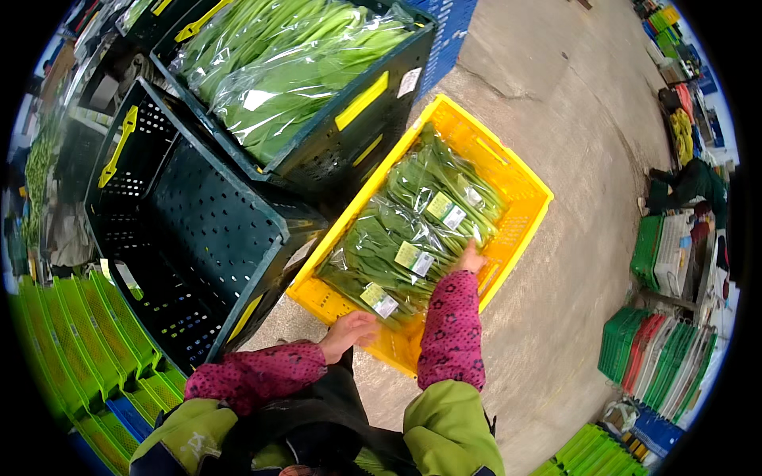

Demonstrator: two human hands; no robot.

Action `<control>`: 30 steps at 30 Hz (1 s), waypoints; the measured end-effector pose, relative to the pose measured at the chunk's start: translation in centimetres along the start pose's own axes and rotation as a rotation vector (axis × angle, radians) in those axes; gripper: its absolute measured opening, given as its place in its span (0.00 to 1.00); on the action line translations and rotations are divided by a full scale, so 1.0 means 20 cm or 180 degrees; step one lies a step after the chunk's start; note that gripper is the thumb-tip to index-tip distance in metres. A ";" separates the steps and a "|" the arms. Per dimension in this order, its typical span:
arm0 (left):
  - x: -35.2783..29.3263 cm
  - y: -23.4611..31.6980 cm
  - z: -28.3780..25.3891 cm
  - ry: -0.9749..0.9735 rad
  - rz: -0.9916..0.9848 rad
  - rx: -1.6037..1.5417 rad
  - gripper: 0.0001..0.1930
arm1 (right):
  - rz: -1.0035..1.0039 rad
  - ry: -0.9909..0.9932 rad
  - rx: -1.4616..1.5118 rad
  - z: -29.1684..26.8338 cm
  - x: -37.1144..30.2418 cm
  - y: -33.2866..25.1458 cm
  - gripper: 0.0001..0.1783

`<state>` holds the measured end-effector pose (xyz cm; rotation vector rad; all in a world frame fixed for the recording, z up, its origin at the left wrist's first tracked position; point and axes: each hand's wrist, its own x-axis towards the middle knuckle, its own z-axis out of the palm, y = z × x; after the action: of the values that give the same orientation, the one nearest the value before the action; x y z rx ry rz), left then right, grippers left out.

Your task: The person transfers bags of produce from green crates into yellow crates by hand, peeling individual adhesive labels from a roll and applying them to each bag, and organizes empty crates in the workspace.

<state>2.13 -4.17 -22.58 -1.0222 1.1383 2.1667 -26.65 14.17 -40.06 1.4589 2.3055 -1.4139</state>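
Note:
A yellow plastic crate (512,230) stands in front of me, tilted in view. Inside it lie clear bags of long leafy greens (369,250), side by side, each with a white, yellow and green label. My right hand (471,259) is in the crate, touching the stem end of the bagged greens. One finger is stretched out and the others are partly hidden. My left hand (351,332) hovers at the crate's near left rim, its fingers loosely extended, slightly blurred, with nothing in them. Patterned magenta sleeves cover both forearms.
Left of the yellow crate stands a dark green crate (214,214) with nothing visible inside. Behind it, another dark crate (349,119) holds bagged greens. Lime-green crates (79,333) are at lower left. Stacked crates (659,361) and a person (692,190) are at the right, across the concrete floor (571,119).

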 end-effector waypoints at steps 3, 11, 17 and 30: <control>-0.01 0.00 -0.09 0.0145 0.0973 0.0808 0.15 | 0.0240 -0.0421 0.0080 0.07 0.06 -0.09 0.40; -0.03 -0.09 -0.22 0.0440 0.2452 0.3203 0.15 | -0.1787 0.0125 -0.0314 -0.08 0.02 -0.23 0.20; -0.05 -0.07 -0.22 -0.0136 0.2641 0.3801 0.16 | -0.3320 0.1201 -0.1849 0.10 -0.34 -0.29 0.32; -0.11 -0.08 -0.27 -0.0551 0.2825 0.3640 0.22 | -0.4883 -0.1520 -0.2190 0.86 -0.62 -0.35 0.25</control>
<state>6.65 -8.08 -23.66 0.2356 2.5523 1.4930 -31.70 -7.45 -39.27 -0.9561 2.9050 -0.5962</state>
